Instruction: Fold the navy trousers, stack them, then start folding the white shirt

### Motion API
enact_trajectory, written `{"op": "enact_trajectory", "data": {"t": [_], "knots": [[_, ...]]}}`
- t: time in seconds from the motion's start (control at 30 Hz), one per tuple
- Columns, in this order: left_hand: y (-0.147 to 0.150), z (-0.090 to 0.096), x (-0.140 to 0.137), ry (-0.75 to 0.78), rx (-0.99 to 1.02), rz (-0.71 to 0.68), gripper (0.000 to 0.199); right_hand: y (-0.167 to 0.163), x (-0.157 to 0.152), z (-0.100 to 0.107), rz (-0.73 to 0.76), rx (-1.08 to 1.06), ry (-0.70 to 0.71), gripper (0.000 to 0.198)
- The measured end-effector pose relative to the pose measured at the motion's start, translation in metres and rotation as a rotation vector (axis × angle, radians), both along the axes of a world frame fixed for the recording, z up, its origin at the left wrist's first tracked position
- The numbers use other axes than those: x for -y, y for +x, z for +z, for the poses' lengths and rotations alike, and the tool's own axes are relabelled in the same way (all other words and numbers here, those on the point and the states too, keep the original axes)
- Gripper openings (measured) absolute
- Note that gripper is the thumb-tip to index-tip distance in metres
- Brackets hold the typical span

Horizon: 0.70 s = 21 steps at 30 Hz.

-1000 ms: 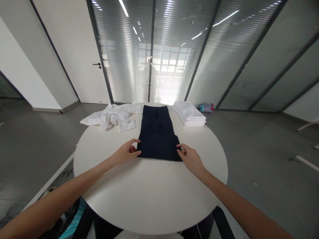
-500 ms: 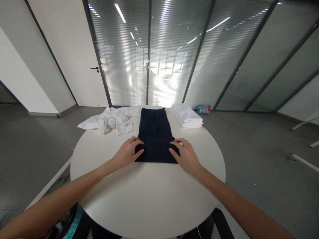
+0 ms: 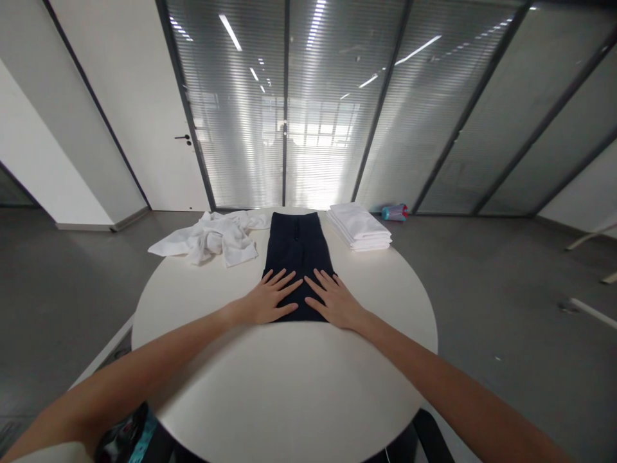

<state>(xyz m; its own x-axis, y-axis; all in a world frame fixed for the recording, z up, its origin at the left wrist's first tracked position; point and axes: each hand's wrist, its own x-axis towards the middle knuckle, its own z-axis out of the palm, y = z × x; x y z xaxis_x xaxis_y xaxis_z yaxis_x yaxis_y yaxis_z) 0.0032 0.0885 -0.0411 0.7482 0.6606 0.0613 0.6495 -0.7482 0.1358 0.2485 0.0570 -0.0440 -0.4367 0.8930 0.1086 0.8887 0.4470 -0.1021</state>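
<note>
Dark navy trousers (image 3: 297, 241) lie on the round white table (image 3: 284, 386), waistband at the far end and the near end folded up. My left hand (image 3: 270, 297) rests flat on the left part of the folded end, fingers spread. On the right part of the same fold lies my right hand (image 3: 337, 301), also flat with its fingers apart. The two thumbs point toward each other, with a strip of dark cloth between them. Both palms cover parts of the fold's side edges.
A crumpled white garment (image 3: 214, 236) lies at the table's back left. At the back right is a neat stack of folded white cloths (image 3: 359, 226). A blue and red object (image 3: 395, 212) is on the floor beyond. Glass partitions with blinds stand behind.
Both hands have moved inward from the sides of the folded end. Their fingers, curled at its edges before, are now spread flat on top of the trousers.
</note>
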Motion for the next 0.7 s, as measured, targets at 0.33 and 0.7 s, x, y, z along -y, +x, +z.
{"op": "enact_trajectory", "data": {"t": [0.33,0.7], "knots": [[-0.007,0.006,0.022,-0.024,0.003,-0.084,0.074,-0.003,0.027,0.005,0.056,0.000,-0.017,0.071],[-0.019,0.002,-0.050,0.099,0.230,0.229,0.034,0.024,-0.041,0.010,-0.075,-0.062,0.086,0.027]]}}
